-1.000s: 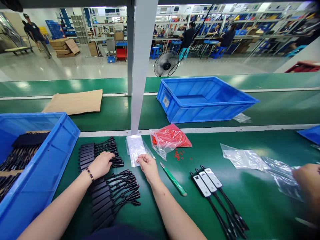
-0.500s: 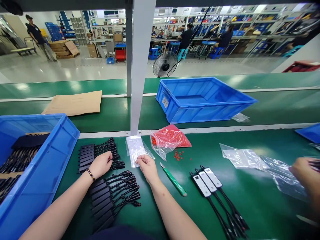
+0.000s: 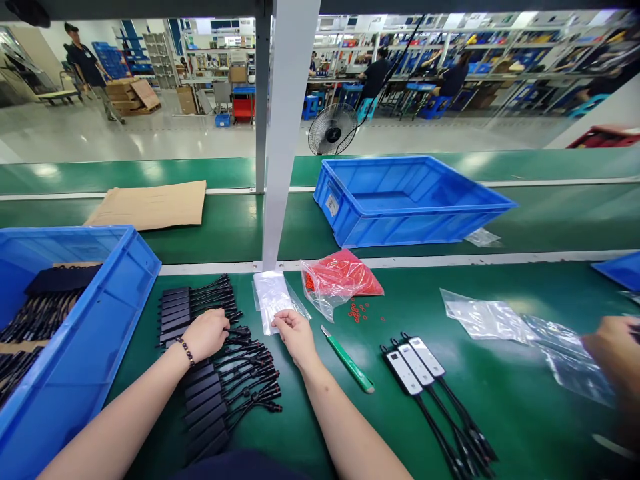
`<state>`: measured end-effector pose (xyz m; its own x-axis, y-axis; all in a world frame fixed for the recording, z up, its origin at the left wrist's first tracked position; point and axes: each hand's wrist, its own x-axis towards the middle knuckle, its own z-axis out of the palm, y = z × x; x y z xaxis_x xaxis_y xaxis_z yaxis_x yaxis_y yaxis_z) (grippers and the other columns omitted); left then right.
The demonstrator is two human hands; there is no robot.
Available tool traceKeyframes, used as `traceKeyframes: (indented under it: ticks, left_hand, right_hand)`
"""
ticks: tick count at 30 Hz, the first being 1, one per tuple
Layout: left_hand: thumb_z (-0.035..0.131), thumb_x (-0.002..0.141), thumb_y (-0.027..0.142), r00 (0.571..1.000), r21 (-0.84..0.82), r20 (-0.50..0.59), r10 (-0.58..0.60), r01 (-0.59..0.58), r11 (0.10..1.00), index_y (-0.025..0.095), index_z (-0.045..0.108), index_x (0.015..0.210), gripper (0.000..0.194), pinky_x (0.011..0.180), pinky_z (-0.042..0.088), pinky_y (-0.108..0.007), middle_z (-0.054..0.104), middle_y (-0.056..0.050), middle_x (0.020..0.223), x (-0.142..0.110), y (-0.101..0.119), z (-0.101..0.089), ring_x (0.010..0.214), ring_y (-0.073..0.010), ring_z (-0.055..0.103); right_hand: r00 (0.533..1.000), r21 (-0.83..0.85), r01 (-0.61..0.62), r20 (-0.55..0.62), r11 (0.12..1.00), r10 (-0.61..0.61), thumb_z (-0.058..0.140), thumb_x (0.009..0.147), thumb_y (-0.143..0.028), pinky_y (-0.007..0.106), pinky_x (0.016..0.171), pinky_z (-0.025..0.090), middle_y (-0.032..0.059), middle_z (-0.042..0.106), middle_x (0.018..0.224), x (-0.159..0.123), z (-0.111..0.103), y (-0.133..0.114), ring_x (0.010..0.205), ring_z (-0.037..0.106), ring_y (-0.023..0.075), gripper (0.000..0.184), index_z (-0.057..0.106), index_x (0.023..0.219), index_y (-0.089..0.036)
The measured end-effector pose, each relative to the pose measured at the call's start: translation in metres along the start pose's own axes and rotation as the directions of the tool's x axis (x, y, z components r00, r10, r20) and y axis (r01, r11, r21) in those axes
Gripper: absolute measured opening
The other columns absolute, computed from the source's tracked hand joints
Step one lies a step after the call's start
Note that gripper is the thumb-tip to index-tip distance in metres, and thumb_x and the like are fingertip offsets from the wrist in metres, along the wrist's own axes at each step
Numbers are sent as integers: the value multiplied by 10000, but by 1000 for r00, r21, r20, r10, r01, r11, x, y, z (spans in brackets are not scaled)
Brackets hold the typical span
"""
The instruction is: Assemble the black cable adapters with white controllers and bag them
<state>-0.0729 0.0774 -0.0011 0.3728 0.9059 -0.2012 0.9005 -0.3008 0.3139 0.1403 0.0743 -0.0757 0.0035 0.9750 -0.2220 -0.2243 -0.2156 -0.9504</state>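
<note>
My left hand (image 3: 207,333), wearing a beaded bracelet, is closed over the black cabled modules. Its curled fingers hide what, if anything, they grip. Behind it lies one row of black modules (image 3: 175,313) with short cables; nearer to me is a second row (image 3: 205,407), cable ends pointing right. My right hand (image 3: 296,333) has thumb and forefinger pinched at the lower right edge of a stack of clear plastic bags (image 3: 269,293). A green craft knife (image 3: 350,363) lies to the right of that hand. Beyond it sits a bag of red rings (image 3: 345,277), with loose red rings (image 3: 357,310) spilled in front.
Blue bins stand at left (image 3: 115,320) and back centre (image 3: 400,223); the left one holds black modules. Three white-faced modules (image 3: 415,363) lie at right. Another person's hand (image 3: 613,347) is beside loose clear bags (image 3: 490,320). A white post (image 3: 283,133) rises centrally.
My left hand has shifted slightly towards me and right over the black cables. My right hand stays at the plastic bags. The view has moved a little.
</note>
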Motion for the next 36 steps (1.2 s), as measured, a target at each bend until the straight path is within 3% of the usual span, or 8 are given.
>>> traceKeyframes:
  ticks: [5, 8, 11, 17, 23, 28, 34, 36]
  left_hand:
    - [409, 768, 173, 1000, -41, -23, 16, -17, 999, 198, 491, 716, 100, 661, 395, -288, 521, -23, 752, -3, 0, -3, 726, -174, 510]
    - [458, 738, 210, 1000, -65, -11, 20, -21, 998, 203, 453, 710, 29, 621, 382, -268, 508, -2, 706, -6, -1, -4, 678, -163, 493]
    - [502, 697, 209, 1000, -71, 4, 26, -25, 997, 208, 433, 663, 77, 614, 364, -262, 498, 7, 678, -7, 0, 0, 680, -165, 489]
    - [418, 731, 145, 999, -74, -30, -29, 26, 997, 215, 444, 716, 76, 551, 321, -262, 466, 23, 613, -5, 3, 8, 588, -155, 460]
    - [507, 746, 227, 997, -128, 26, 71, -67, 989, 208, 562, 698, 75, 681, 399, -259, 551, -6, 774, -4, 5, 5, 753, -158, 529]
    - [533, 714, 219, 996, -173, 30, 79, -73, 982, 212, 616, 737, 86, 735, 415, -276, 534, -20, 836, -4, 5, 6, 797, -168, 535]
    - [488, 682, 172, 996, -292, -12, 84, -83, 953, 190, 541, 666, 58, 798, 415, -290, 525, -29, 892, -3, 5, 3, 843, -167, 518]
    - [460, 687, 167, 995, -339, -16, 97, -97, 936, 191, 493, 660, 49, 755, 430, -287, 532, -18, 823, -3, 2, 2, 790, -158, 520]
  right_hand:
    - [999, -36, 41, -2, 999, -41, 592, 677, -292, 188, 405, 296, 8, 623, 648, 1, -1, 3, 445, 466, 79, 142, 584, 733, -161]
    - [999, -56, 50, 5, 997, -50, 581, 684, -279, 188, 410, 307, 6, 622, 641, 1, -1, 3, 462, 483, 86, 126, 585, 727, -161]
    - [998, -69, 55, 5, 996, -55, 579, 682, -282, 187, 401, 304, 10, 620, 632, 2, 0, 3, 473, 495, 96, 132, 586, 726, -158]
    - [998, -76, 63, 8, 995, -63, 574, 681, -278, 184, 397, 305, 19, 626, 643, 3, -1, 5, 487, 504, 101, 131, 590, 735, -160]
    - [998, -74, 56, 4, 996, -56, 579, 662, -287, 184, 390, 309, 16, 626, 634, 3, 0, 3, 450, 477, 88, 146, 594, 726, -157]
    - [1000, -68, 27, 14, 997, -26, 564, 674, -285, 184, 373, 297, 12, 625, 636, 2, 0, 1, 386, 409, 62, 172, 603, 774, -151]
    - [998, -102, 64, -7, 993, -65, 566, 672, -295, 206, 405, 344, -7, 606, 607, 1, 3, -3, 409, 444, 85, 143, 596, 739, -173]
    - [994, -146, 94, -42, 985, -101, 572, 675, -290, 222, 455, 378, -17, 578, 567, 1, -1, -11, 453, 473, 105, 119, 604, 703, -179]
